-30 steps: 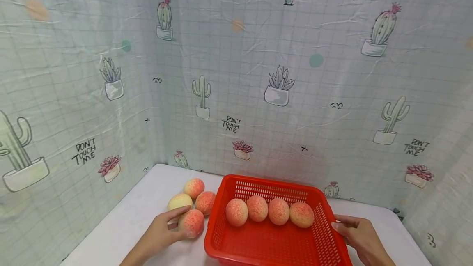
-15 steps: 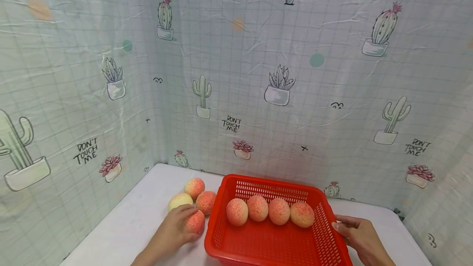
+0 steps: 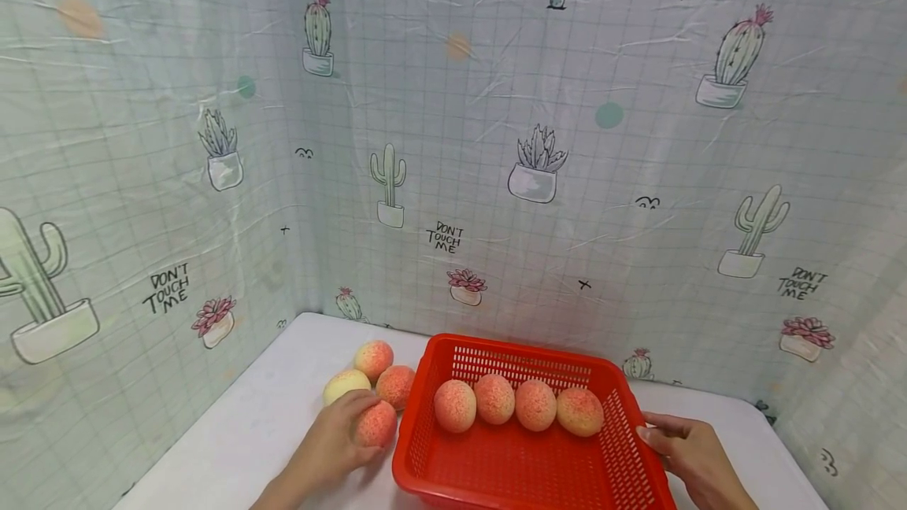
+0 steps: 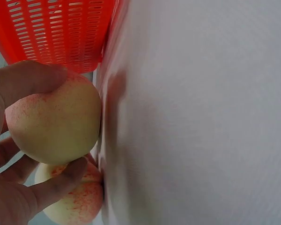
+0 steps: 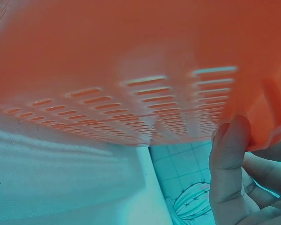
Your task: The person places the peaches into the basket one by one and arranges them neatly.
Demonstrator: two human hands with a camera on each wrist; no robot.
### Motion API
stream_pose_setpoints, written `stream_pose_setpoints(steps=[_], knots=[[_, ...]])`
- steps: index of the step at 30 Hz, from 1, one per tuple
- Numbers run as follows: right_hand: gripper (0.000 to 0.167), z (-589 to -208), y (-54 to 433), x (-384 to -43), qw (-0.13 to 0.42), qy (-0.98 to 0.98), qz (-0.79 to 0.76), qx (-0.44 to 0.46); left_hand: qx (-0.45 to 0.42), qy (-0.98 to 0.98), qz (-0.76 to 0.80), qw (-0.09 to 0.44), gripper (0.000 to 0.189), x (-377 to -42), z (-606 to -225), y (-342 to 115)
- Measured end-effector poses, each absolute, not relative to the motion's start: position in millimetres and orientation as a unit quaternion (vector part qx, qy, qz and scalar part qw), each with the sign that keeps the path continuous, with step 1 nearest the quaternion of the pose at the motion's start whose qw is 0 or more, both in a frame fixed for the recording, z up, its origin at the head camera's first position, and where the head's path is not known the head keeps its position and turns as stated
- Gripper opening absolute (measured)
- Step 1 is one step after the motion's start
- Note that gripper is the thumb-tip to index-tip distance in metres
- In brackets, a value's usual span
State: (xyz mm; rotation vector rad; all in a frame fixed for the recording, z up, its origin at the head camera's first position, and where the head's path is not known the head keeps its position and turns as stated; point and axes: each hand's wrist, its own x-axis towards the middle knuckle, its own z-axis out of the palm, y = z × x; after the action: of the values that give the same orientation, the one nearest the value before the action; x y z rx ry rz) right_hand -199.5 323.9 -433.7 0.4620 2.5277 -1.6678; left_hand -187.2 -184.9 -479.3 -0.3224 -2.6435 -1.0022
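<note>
My left hand [image 3: 326, 441] grips a pinkish-red peach [image 3: 377, 423] just left of the red plastic basket [image 3: 517, 463]. In the left wrist view the thumb lies on one side of that peach [image 4: 61, 124] and the fingers on the other, with its paler yellow side showing. Several peaches [image 3: 536, 405] stand in a row along the basket's far side. My right hand [image 3: 690, 451] holds the basket's right rim; the right wrist view shows fingers [image 5: 227, 164] curled at the rim's underside, against the slotted wall.
Beyond the left hand, three more peaches sit close together on the white table [image 3: 241, 439]: a yellow one [image 3: 346, 386], a reddish one [image 3: 395, 388] near the basket wall, and another [image 3: 374, 359] farthest back. A cactus-printed curtain [image 3: 453, 140] encloses the back and sides.
My left hand has moved slightly forward and to the right, its fingers closing further round the near peach, which has barely shifted. The right hand and basket stay in place.
</note>
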Motion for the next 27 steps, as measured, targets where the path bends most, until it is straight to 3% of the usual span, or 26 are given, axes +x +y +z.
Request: stream_pose_setpoints(steps=[10, 19, 27], knots=[[0.062, -433.7, 324.3, -199.3, 0.037, 0.821, -0.550, 0.148, -0.106, -0.908, -0.383, 0.135, 0.061, -184.0, -460.4, -190.9], [0.062, -436.4, 325.7, -200.2, 0.041, 0.819, -0.552, 0.148, -0.075, -0.889, -0.446, 0.076, 0.064, -176.6, -444.4, -194.2], [0.062, -436.4, 325.0, -200.6, 0.039, 0.820, -0.551, 0.150, -0.094, -0.865, -0.488, 0.068, 0.071, -175.6, -434.4, -199.4]])
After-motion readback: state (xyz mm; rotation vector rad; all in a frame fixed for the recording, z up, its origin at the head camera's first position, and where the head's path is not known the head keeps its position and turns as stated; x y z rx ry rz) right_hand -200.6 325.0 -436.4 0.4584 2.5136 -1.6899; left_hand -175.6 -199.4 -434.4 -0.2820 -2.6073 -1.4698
